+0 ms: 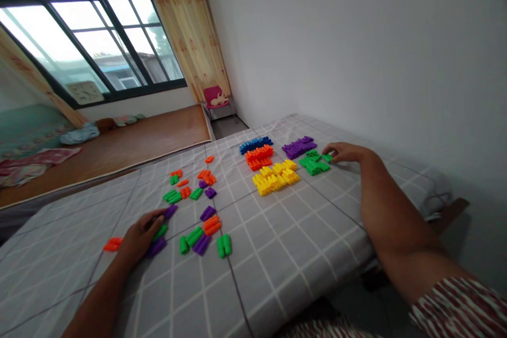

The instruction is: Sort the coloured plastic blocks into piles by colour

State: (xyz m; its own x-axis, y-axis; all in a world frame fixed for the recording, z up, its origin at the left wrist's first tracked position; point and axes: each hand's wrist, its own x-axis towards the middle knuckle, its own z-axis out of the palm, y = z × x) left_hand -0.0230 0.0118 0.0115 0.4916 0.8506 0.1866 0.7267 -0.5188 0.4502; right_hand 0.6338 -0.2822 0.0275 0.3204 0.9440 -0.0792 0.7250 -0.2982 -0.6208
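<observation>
My left hand (139,235) is low over the loose pieces at the left. Its thumb and fingertips close on a small purple plastic piece (170,212). Beneath and beside that hand lie a green piece (160,232), another purple piece (157,247) and an orange piece (113,244). My right hand (344,152) reaches to the green pile (314,166) and pinches a small green plastic piece (327,158) at its right edge. The pieces look like short paired tubes; their exact kind is unclear.
Sorted purple (299,147), blue (255,144), orange (259,158) and yellow piles (275,178) stand right of centre on a checked cloth (269,253). Loose mixed pieces, including a green one (224,245), lie at left. A white wall (356,53) borders the right side.
</observation>
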